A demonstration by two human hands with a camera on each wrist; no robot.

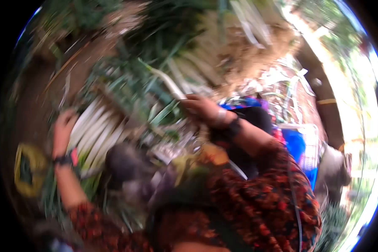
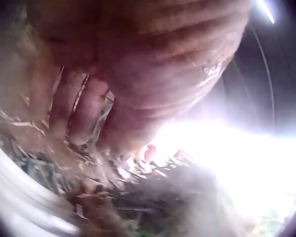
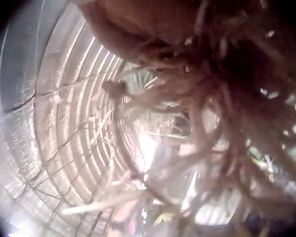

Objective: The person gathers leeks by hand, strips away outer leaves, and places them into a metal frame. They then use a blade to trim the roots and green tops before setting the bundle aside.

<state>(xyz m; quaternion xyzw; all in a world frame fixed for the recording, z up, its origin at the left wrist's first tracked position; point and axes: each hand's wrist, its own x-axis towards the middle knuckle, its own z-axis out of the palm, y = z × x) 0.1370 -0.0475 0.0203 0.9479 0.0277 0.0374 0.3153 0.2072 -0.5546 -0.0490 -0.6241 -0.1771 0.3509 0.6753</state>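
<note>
In the head view, my right hand [image 1: 201,110] grips a single leek [image 1: 168,82] whose white shaft points up and to the left. A tangle of brown roots [image 3: 227,123] fills much of the right wrist view, just below that hand. At the left, my left hand [image 1: 65,126] rests against the end of a row of white leeks [image 1: 97,126] laid side by side. The left wrist view shows its fingers [image 2: 86,111] reaching down, fairly straight, to the roots and soil. The head view is blurred by motion.
A big heap of leeks [image 1: 206,63] with soil-covered roots lies ahead. To my right stands a light-coloured basket [image 1: 315,143] with something blue in it. A yellow-rimmed bag [image 1: 40,185] is at far left. Leaf scraps litter the ground.
</note>
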